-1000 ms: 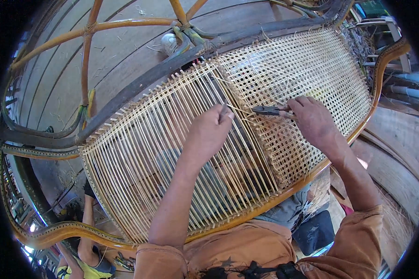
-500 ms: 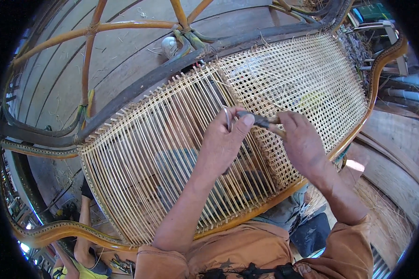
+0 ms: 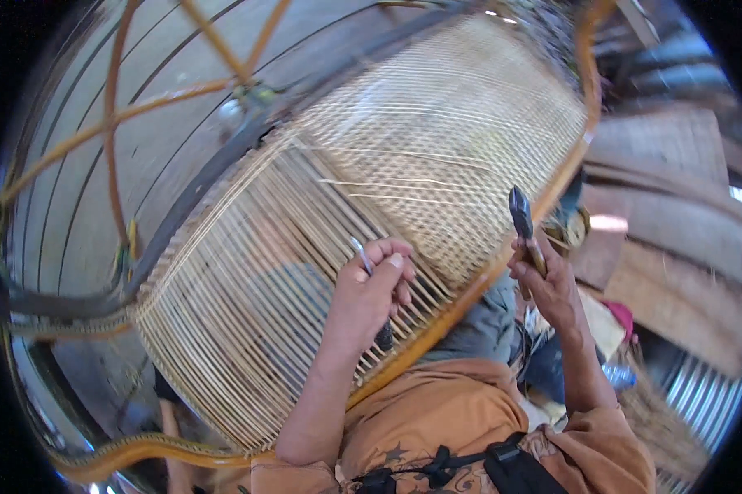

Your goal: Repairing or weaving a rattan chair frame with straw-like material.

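My left hand (image 3: pixel 363 292) is closed around a slim tool with a bright metal tip (image 3: pixel 360 253) and a dark handle (image 3: pixel 385 336), just above the bare parallel strands of a cane seat panel (image 3: pixel 256 288). On the right, my right hand (image 3: pixel 550 288) grips a pair of pliers (image 3: pixel 521 212) by the handles. Their dark jaws point upward near the panel's front edge, apart from the weave. Right of a dividing bar, the section of woven cane (image 3: pixel 437 123) is dense and blurred. Several loose strands (image 3: pixel 404 179) lie near that bar.
A curved, polished wooden frame (image 3: pixel 470 288) borders the panel's near side. Dark rails (image 3: pixel 190 177) and crossing rattan poles (image 3: pixel 112 123) stand behind it. To the right lie wooden boards (image 3: pixel 676 280), a plastic bottle (image 3: pixel 620 376) and corrugated metal (image 3: pixel 700 403).
My hands have drawn apart. The right one carries the pliers rightward from beside my left hand, and their jaws now point up. My left hand is lower, and the view has turned.
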### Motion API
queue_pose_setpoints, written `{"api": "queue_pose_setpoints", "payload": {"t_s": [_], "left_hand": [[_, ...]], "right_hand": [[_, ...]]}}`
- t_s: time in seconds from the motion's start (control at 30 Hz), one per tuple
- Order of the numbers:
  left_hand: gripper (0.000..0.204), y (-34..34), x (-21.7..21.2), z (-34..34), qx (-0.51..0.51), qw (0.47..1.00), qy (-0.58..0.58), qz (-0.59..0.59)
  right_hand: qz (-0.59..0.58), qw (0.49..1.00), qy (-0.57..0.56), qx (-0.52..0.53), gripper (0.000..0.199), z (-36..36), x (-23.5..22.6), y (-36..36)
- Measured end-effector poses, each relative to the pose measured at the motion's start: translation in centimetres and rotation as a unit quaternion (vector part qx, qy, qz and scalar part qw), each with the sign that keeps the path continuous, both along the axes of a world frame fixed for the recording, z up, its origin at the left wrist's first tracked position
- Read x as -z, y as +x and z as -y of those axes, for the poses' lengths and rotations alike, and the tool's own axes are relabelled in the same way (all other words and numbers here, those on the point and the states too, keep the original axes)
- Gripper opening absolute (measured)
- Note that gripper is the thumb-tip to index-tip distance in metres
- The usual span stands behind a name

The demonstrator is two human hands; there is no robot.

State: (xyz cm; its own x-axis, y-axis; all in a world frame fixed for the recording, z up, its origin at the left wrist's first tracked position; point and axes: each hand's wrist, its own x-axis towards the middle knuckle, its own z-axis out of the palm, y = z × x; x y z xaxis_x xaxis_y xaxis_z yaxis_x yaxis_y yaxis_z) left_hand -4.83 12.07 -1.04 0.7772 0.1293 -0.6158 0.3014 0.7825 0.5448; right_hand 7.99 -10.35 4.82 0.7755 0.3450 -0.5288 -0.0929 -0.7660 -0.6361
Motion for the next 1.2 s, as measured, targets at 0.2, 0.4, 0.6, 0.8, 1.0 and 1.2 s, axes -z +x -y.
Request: {"api": "queue_pose_setpoints", "payload": {"t_s": [0.2,0.4,0.6,0.8,1.0,1.2], "left_hand": [[0.024,5.0,-2.8,11.5,0.265,0.962,0.047,0.052],[0.031,6.7,-0.3,21.8,0.42,0.907,0.009,0.026],[0.043,4.9,0.7,19.8,0.317,0.948,0.001,-0.03],[0.05,3.0,-2.3,16.5,0.291,0.926,0.18,0.158],[0.046,3.9,-3.9,9.4,0.135,0.959,0.223,0.111],[0.026,2.1,4.7,-0.6,-0.011,0.797,0.604,-0.017]], "right_hand": [[0.029,0.968,0.102,0.227,0.025,10.6,-2.5,-2.5],[0.117,0.97,-0.059,0.204,0.028,19.6,2.2,-8.3],[0.058,0.969,-0.233,0.055,0.044,22.6,8.9,-16.8],[0.07,0.973,0.185,0.117,0.041,12.0,0.8,-10.4],[-0.201,0.946,0.245,0.071,0.041,0.0,-0.9,-6.1],[0.061,0.973,0.035,-0.221,0.035,-7.6,3.2,1.1]]}}
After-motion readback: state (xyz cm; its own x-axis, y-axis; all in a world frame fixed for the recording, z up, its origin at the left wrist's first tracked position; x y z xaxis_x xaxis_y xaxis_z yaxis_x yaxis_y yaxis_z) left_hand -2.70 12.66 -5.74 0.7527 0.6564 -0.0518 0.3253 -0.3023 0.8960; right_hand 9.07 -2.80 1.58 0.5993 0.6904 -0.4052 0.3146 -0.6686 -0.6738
